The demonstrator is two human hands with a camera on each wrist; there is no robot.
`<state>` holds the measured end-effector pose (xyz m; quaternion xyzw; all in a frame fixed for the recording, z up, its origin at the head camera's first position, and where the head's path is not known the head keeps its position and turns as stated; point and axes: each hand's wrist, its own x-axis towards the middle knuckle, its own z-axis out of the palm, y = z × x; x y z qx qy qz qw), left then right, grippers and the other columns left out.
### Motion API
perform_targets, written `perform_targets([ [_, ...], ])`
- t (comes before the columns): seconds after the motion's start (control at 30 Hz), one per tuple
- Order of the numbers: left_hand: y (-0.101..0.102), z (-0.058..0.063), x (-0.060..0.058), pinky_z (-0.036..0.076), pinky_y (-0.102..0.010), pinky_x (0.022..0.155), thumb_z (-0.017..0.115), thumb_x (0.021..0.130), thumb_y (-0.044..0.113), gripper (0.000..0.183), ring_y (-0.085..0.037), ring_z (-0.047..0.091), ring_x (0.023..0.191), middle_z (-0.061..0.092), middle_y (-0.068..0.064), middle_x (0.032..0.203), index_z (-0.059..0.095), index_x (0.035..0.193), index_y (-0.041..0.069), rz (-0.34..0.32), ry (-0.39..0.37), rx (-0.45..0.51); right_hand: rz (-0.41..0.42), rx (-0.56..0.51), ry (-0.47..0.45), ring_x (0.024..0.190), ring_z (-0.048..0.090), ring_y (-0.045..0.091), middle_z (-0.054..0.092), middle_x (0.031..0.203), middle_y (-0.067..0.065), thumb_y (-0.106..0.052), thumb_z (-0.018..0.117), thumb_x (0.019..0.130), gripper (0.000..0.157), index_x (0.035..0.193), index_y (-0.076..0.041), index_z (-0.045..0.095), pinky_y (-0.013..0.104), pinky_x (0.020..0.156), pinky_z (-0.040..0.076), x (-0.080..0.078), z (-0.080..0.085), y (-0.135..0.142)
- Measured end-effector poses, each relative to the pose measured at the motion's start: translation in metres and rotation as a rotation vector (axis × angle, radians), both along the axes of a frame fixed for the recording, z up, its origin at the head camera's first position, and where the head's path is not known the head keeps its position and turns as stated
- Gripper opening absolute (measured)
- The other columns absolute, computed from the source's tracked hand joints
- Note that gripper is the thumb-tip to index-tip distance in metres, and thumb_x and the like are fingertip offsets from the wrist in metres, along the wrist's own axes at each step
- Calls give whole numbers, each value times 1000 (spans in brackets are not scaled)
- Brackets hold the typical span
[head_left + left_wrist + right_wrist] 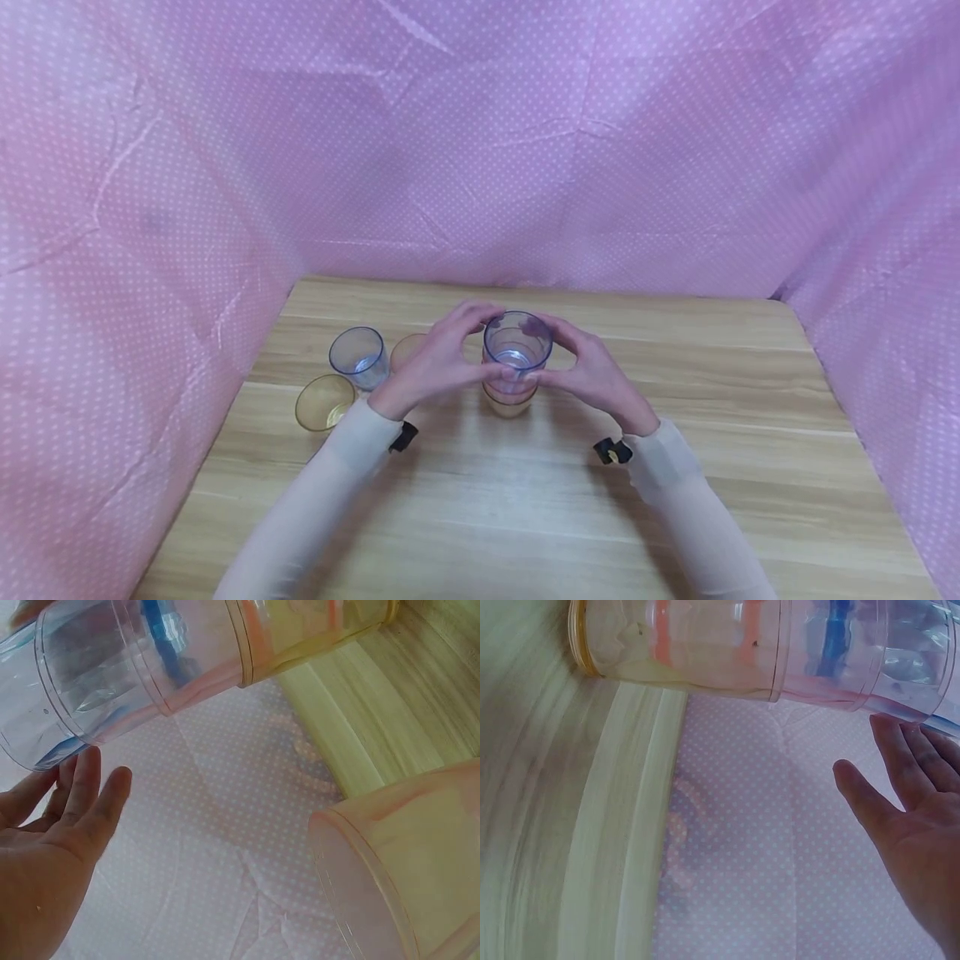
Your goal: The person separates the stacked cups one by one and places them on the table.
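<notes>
At mid-table, far half: a stack [507,407] of clear tinted cups stood between the two hands, its foot on or just over the wooden table [487,517]; could not tell which.
Stack order: yellow cup [705,645] lowest, pink cup [802,667] above, blue-rimmed cup [517,343] on top, mouth up; three rims made out, full count unsure through the see-through walls.
Left hand [450,354]: bent around the left side of the blue-rimmed cup, thumb near, fingers far.
Right hand [588,362]: same hold on the right side; thumb tips close together at the near wall.
Loose cups: three, left of the stack and apart from it, mouths up: a second blue one [360,358] farther left, an amber one [322,406] nearer, an orange-rimmed one [407,350] partly hidden behind the left hand.
Progress: stacking looked about half done, by my judgement; three loose cups were outside the column.
Top joint: blue base sat inside the pink; fully seated or not, unclear.
</notes>
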<state>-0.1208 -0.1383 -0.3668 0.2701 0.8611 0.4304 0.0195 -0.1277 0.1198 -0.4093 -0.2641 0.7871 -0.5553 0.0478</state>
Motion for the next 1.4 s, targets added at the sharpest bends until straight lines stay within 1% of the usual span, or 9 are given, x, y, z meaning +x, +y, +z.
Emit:
perform_targets([
  [0.2,1,1,-1,48,-46,111,91,80,28,79,-29,58,128,54,-8,144,54,147,6,-1,-21,17,-20,28,8,141,50,30,58,148,10,-19,91,81,86,154,-7,47,51,120,36,1,0,2],
  [0.4,0,0,0,49,-45,110,91,80,27,79,-30,59,127,54,-8,142,54,146,5,0,-22,27,10,13,0,144,46,29,56,151,7,-21,92,79,92,157,-11,44,52,122,33,3,-8,5],
  [0.5,0,0,0,49,-43,110,91,81,28,78,-29,60,127,54,-8,142,55,146,6,4,-23,19,14,30,-1,145,45,27,53,154,6,-24,92,79,93,158,-13,43,51,122,33,5,-12,5],
  [0.6,-1,0,1,49,-40,110,91,81,28,78,-28,60,127,54,-8,142,54,146,5,3,-19,15,6,50,-1,144,46,27,53,154,6,-26,92,79,93,157,-13,44,51,121,34,6,-16,4],
  [0.7,-1,0,1,49,-37,110,90,82,27,77,-26,59,127,54,-7,143,54,147,5,-1,-17,14,-4,68,4,143,47,30,55,152,8,-27,92,79,91,156,-13,46,55,120,35,7,-18,3],
  [0.9,-1,0,1,49,-34,110,90,82,25,77,-25,59,127,54,-7,142,54,147,5,-13,-6,27,-10,68,25,139,52,32,59,148,9,-23,92,79,84,152,-11,51,57,119,35,7,-19,0],
  [1.07,0,0,1,50,-35,109,91,81,23,78,-27,59,127,54,-9,142,54,146,3,-19,-8,47,4,47,38,138,53,29,61,146,5,-20,91,81,80,151,-12,52,55,120,34,7,-21,-1],
  [1.3,0,-1,1,49,-35,110,90,82,26,79,-25,58,128,54,-7,143,53,148,4,-14,-17,26,-2,63,58,136,55,29,63,144,4,-22,91,81,78,148,-12,54,55,119,36,6,-20,-1],
  [1.4,1,-1,0,46,-41,113,90,82,31,86,-26,53,133,50,-7,149,48,153,8,-13,-37,2,-4,65,55,136,55,28,63,143,3,-22,91,80,77,148,-13,55,56,119,36,6,-19,-1],
])
